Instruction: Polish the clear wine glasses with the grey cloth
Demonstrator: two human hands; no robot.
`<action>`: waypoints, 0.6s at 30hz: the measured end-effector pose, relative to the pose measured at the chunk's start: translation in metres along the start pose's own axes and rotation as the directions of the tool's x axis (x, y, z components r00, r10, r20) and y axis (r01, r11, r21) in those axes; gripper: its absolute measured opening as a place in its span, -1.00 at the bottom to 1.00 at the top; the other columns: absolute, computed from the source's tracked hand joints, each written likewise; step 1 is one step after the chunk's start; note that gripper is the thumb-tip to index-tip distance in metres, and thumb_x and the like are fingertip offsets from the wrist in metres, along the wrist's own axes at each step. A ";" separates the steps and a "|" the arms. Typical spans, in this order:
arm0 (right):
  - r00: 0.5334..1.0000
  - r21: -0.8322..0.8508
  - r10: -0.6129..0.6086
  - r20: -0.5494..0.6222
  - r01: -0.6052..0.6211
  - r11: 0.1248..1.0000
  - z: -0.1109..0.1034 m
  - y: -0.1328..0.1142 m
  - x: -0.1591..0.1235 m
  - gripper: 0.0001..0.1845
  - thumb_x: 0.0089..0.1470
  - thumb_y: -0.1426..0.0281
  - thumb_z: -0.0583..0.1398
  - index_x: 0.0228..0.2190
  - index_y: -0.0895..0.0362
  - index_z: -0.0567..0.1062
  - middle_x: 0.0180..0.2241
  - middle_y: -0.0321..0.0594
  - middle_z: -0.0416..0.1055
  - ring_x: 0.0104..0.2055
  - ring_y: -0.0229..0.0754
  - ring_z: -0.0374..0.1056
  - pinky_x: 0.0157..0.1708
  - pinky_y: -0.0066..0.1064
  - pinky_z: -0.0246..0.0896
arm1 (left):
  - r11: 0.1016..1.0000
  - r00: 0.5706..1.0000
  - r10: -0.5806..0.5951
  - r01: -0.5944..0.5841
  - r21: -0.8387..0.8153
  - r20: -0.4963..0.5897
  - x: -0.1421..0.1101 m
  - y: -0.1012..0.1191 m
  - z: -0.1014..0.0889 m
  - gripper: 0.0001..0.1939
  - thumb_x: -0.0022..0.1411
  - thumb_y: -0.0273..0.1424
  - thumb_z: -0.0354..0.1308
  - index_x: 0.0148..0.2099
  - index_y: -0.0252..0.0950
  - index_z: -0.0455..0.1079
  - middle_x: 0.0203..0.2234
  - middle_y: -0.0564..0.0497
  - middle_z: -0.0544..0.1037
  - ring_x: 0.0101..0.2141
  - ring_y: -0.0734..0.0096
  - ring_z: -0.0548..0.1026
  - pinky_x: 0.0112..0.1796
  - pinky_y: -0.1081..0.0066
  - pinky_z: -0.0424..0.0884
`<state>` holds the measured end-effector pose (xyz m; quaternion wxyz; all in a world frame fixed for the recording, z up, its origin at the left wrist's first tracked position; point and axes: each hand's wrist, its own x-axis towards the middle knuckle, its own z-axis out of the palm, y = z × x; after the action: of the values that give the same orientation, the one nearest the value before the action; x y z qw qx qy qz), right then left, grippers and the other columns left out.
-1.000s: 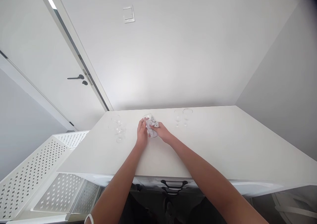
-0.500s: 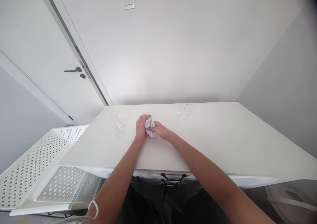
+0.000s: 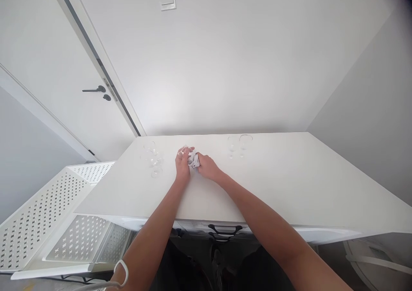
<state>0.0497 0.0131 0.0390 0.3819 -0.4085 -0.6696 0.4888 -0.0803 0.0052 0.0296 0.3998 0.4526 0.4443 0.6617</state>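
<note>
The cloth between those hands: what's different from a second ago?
The cloth is bunched smaller in the right hand, its hanging end gathered up. The held glass, in the left hand, has its rim slightly farther left. Neither was let go. The glass cluster at left and glass pair at right stayed put.

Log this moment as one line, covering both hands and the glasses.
left hand: holding glass | right hand: gripping cloth beside glass | cabinet top: glass cluster left of hands, two glasses right
</note>
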 end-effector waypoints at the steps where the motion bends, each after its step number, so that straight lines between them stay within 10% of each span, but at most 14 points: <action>1: 0.994 0.096 0.026 0.104 -0.036 0.995 -0.002 -0.002 -0.001 -0.80 -0.04 0.32 0.36 -0.39 0.08 0.46 -0.43 -0.25 0.51 -0.38 -0.10 0.43 -0.33 -0.30 0.31 | 0.999 0.999 -0.038 0.038 -0.002 0.019 0.000 -0.001 -0.001 -0.49 0.28 0.09 0.08 -0.16 -0.28 0.49 -0.16 -0.17 0.61 -0.28 0.30 0.58 -0.35 0.35 0.49; 6: 0.876 0.429 -0.001 0.482 -0.235 0.872 -0.010 -0.005 -0.005 -0.64 0.03 0.13 0.35 -0.29 0.16 0.50 -0.38 -0.17 0.53 -0.36 -0.06 0.49 -0.17 -0.17 0.39 | 0.976 0.982 -0.182 0.187 -0.107 0.058 0.002 -0.004 -0.002 -0.33 0.25 0.19 0.02 -0.15 -0.34 0.54 -0.26 -0.19 0.61 -0.43 0.29 0.53 -0.49 0.34 0.44; 13: 0.998 -0.038 0.052 0.018 -0.051 0.998 0.010 0.002 0.001 -0.84 -0.01 0.39 0.32 -0.37 0.09 0.43 -0.37 -0.22 0.50 -0.28 -0.06 0.46 -0.24 -0.28 0.30 | 0.992 0.997 -0.048 0.041 -0.123 -0.061 -0.002 0.001 -0.001 -0.56 0.22 0.03 0.20 -0.20 -0.28 0.53 -0.10 -0.14 0.61 -0.33 0.36 0.53 -0.32 0.37 0.46; 18: 0.874 0.393 0.055 0.483 -0.273 0.878 -0.006 -0.005 -0.004 -0.66 0.05 0.15 0.34 -0.24 0.11 0.47 -0.30 -0.15 0.52 -0.33 -0.06 0.49 -0.16 -0.16 0.40 | 0.969 0.987 -0.157 0.150 -0.195 -0.023 0.000 -0.002 0.001 -0.41 0.24 0.17 0.08 -0.19 -0.30 0.50 -0.22 -0.19 0.63 -0.36 0.25 0.56 -0.36 0.28 0.47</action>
<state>0.0560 0.0106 0.0450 0.2530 -0.2389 -0.5708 0.7438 -0.0792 0.0058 0.0279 0.4833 0.3632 0.4193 0.6773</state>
